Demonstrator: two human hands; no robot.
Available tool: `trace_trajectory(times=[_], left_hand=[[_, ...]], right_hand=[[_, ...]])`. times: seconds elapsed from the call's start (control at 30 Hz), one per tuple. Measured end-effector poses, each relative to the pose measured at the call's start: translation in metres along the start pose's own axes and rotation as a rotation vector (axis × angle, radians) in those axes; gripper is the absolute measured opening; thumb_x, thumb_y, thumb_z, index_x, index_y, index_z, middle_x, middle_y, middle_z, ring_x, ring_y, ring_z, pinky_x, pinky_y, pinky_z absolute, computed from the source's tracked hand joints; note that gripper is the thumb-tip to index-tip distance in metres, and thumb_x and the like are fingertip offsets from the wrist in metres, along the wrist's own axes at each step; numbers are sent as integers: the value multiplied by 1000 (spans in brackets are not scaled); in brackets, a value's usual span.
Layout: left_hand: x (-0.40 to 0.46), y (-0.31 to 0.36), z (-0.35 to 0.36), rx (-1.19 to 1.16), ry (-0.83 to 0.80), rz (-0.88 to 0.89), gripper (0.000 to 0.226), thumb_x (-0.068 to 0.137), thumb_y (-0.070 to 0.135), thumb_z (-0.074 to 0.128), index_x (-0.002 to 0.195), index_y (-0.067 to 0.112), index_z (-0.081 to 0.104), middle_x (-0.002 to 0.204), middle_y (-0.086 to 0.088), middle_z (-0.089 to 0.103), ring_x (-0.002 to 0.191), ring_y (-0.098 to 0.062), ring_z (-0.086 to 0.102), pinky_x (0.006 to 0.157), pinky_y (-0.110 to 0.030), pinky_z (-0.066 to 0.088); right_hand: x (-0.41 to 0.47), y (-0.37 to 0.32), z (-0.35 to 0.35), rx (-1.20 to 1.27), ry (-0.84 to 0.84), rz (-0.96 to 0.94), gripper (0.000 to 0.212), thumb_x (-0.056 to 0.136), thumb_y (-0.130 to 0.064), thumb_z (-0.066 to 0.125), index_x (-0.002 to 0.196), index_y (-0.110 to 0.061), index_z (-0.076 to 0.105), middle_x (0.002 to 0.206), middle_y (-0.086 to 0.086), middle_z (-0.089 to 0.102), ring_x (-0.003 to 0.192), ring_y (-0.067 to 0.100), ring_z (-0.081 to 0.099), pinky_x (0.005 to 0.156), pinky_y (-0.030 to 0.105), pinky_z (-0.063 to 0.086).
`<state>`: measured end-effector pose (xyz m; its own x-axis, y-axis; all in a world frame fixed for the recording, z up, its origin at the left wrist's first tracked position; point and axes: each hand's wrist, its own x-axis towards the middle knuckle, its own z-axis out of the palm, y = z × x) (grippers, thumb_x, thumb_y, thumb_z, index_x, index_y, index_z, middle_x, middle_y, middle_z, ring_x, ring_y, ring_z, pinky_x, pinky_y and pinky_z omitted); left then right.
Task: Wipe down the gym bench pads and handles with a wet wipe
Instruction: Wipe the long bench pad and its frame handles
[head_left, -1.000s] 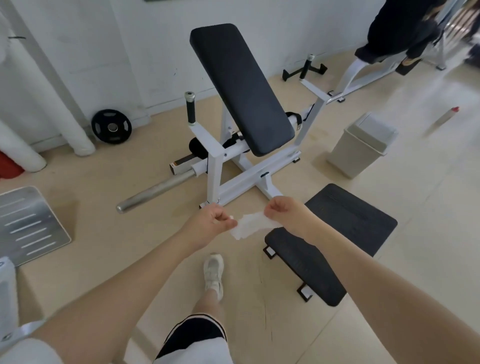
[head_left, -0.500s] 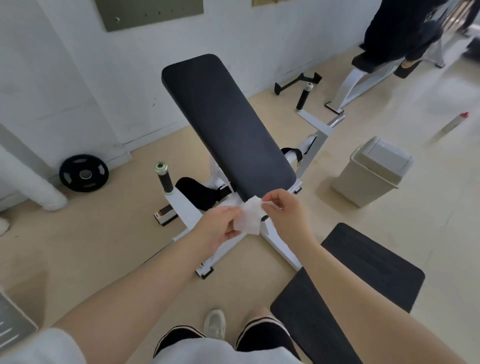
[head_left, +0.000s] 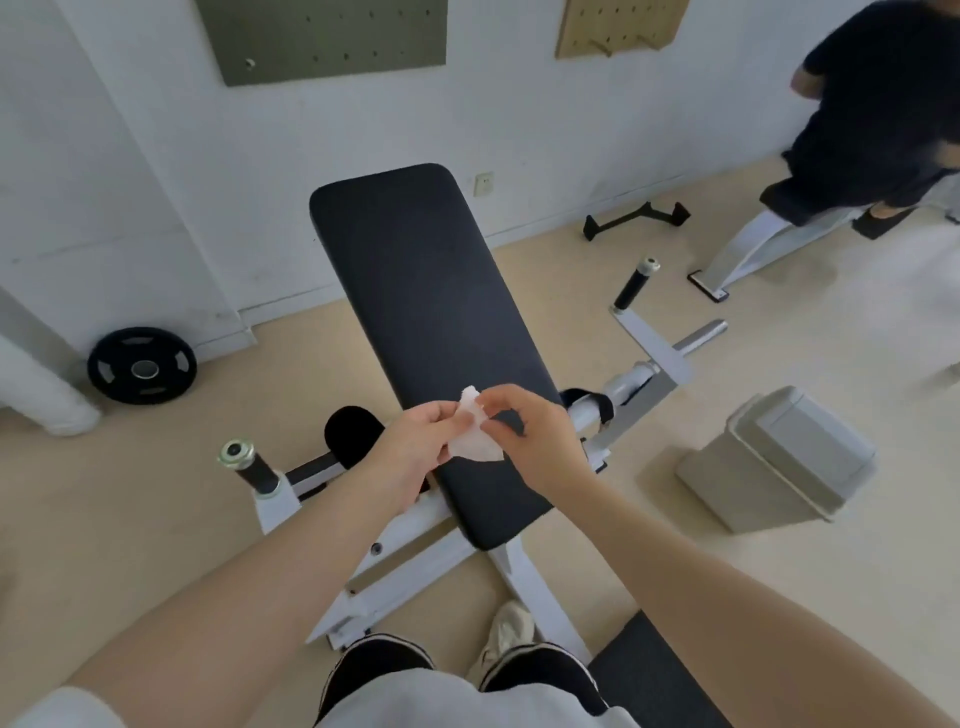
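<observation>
A long black bench pad (head_left: 426, 312) slopes up toward the wall on a white frame (head_left: 400, 566). Above its lower half, my left hand (head_left: 415, 447) and my right hand (head_left: 530, 441) both pinch a crumpled white wet wipe (head_left: 470, 439) between them. The wipe hangs just over the pad; whether it touches is unclear. A black-gripped handle (head_left: 254, 467) stands left of the pad, and another handle (head_left: 634, 286) stands to its right. A black roller pad (head_left: 348, 434) shows behind my left hand.
A grey lidded bin (head_left: 779, 457) stands right of the bench. A black weight plate (head_left: 141, 366) leans at the left wall. A person in dark clothes (head_left: 878, 109) is at a second bench, top right. A black floor pad (head_left: 654, 675) lies near my feet.
I have stepped closer, so the bench pad fills the middle of view. My hands rose with the wipe from below the pad's end to above its lower half, and the wipe is more bunched.
</observation>
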<state>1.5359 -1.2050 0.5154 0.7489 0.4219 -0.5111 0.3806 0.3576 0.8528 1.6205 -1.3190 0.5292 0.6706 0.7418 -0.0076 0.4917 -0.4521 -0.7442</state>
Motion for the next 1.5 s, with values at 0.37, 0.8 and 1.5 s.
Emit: trace_trajectory(times=[0.37, 0.8, 1.5], left_hand=[[123, 46, 10, -71, 290, 36, 9, 88, 21, 59, 98, 22, 60, 104, -5, 65, 98, -19, 62, 89, -34, 52], [313, 70, -127, 867, 500, 109, 83, 86, 28, 62, 147, 7, 10, 155, -11, 13, 141, -25, 19, 113, -35, 22], [402, 48, -143, 1394, 673, -146, 139, 61, 41, 81, 138, -1, -27, 150, -18, -28, 143, -31, -15, 116, -37, -3]], right_hand=[[148, 46, -7, 391, -226, 155, 14, 86, -17, 62, 86, -29, 56, 93, -1, 64, 88, 17, 61, 74, 24, 52], [349, 53, 45, 121, -141, 187, 35, 95, -10, 40, 120, -25, 59, 119, -4, 52, 102, 11, 50, 80, 21, 38], [569, 17, 181, -232, -228, -816, 18, 90, 0, 49, 101, 2, 63, 107, 14, 59, 96, 28, 54, 78, 24, 43]])
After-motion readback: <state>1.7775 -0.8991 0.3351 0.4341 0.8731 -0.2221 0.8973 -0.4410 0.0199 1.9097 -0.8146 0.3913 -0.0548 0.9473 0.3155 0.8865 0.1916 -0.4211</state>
